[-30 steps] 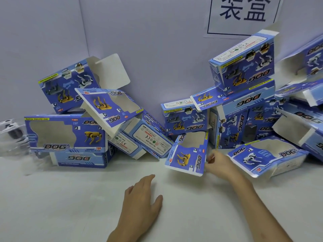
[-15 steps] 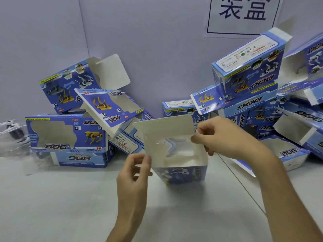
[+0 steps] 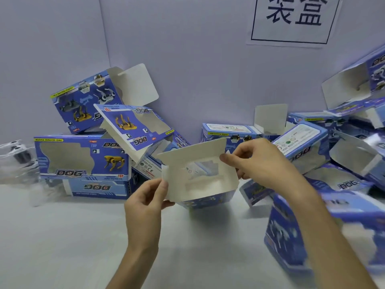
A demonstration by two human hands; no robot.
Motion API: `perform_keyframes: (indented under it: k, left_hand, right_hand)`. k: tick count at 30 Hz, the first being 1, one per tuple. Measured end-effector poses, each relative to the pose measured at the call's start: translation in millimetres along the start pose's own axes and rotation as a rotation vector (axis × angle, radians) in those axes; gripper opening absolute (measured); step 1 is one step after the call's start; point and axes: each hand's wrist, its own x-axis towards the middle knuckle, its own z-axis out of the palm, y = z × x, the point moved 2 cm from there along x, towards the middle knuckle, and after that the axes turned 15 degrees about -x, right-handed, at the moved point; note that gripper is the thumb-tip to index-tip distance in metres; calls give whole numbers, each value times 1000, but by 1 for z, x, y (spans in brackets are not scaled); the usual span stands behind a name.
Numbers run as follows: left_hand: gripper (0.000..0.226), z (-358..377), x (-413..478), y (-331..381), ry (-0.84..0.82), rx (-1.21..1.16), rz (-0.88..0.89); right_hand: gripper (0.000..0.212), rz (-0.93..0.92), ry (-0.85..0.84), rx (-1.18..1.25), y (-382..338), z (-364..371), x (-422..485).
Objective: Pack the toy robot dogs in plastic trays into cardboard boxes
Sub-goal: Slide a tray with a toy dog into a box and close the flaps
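Observation:
I hold an empty blue cardboard box (image 3: 200, 176) above the table, its open side toward me so the white inside and the window cut-out show. My left hand (image 3: 145, 205) pinches the box's left flap at its lower corner. My right hand (image 3: 264, 163) pinches the right end of the raised top flap. At the far left edge lie toy robot dogs in clear plastic trays (image 3: 15, 159), blurred and partly cut off. No tray is inside the held box.
Several blue DOG boxes are piled along the back wall at left (image 3: 83, 159) and right (image 3: 302, 147). A blurred blue box (image 3: 291, 232) is close by my right forearm. A paper sign (image 3: 293, 19) hangs on the wall. The white table (image 3: 62, 247) lies in front.
My right hand lifted one box off the pile and my left hand came up from the table to take its flap. Boxes on the right pile have tumbled down toward the table.

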Motion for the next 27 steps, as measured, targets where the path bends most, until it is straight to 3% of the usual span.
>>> perform_keyframes:
  k: [6, 9, 12, 17, 22, 25, 27]
  left_hand:
    - [16, -4, 9, -6, -24, -264, -296]
    - [17, -8, 13, -7, -38, -444, -465]
    - [35, -12, 11, -14, 23, -651, -631]
    - [79, -13, 10, -21, 20, -854, -857]
    - [107, -11, 5, -14, -94, -1051, -935]
    - [102, -12, 3, -16, -103, -990, -936]
    - [86, -13, 5, -18, -131, -821, -860]
  right_hand:
    - [19, 30, -142, 166, 19, 15, 7]
    - [17, 10, -293, 539, 19, 19, 7]
    - [15, -54, -399, 866, 14, 21, 5]
    - [19, -6, -351, 926, 14, 22, 8]
    - [22, 79, -345, 1048, 19, 25, 9]
    - [30, 101, -349, 1108, 20, 25, 8]
    - [31, 104, -346, 1135, 20, 24, 8]
